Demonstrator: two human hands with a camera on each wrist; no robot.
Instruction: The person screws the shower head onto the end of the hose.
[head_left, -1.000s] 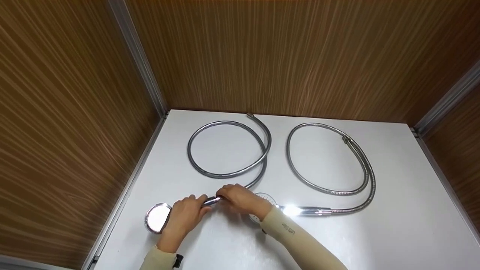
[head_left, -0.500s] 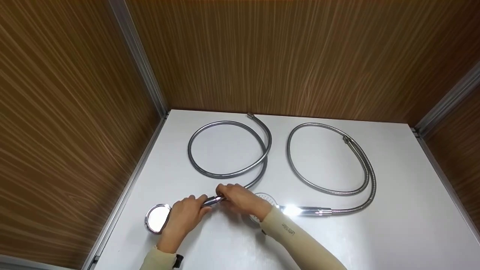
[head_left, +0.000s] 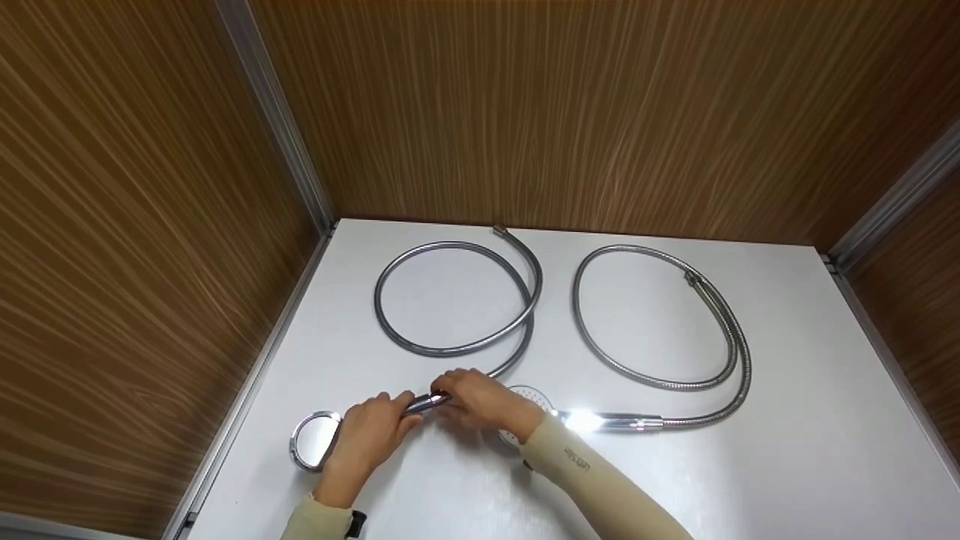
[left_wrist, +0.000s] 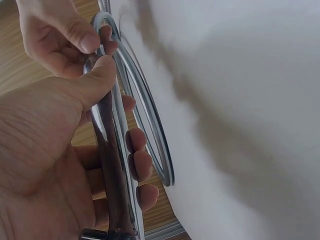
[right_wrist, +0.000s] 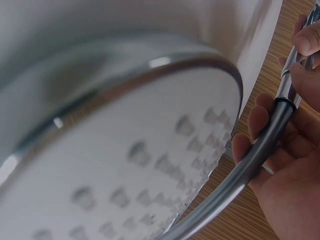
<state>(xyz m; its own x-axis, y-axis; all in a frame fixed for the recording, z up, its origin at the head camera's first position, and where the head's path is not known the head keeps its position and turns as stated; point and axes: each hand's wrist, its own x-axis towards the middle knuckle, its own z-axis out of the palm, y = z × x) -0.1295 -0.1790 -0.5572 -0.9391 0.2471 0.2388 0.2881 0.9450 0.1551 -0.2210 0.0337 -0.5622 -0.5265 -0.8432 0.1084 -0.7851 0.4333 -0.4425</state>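
My left hand [head_left: 371,433] grips the chrome handle [left_wrist: 112,155] of a hand shower, fingers wrapped underneath and thumb along the top. Its round head [head_left: 315,441] sticks out beyond the wrist side, at the left of the head view. At the handle's other end, my right hand [head_left: 480,397] pinches the silver connector [right_wrist: 286,90] where the grey shower hose [right_wrist: 215,202] joins the handle. Part of that joint is hidden by fingers in the head view. From there the hose [head_left: 442,351] runs back into a loop on the white table.
Under my right forearm lies a second shower head [head_left: 531,395], its nozzle face close in the right wrist view. Its chrome handle [head_left: 621,423] leads to another looped metal hose [head_left: 744,360] at right. Wood-grain panels [head_left: 525,112] stand around the white table [head_left: 810,420].
Both hands keep nearly the same place and hold. The round head at left has tilted slightly, its bright reflection dimming to grey.
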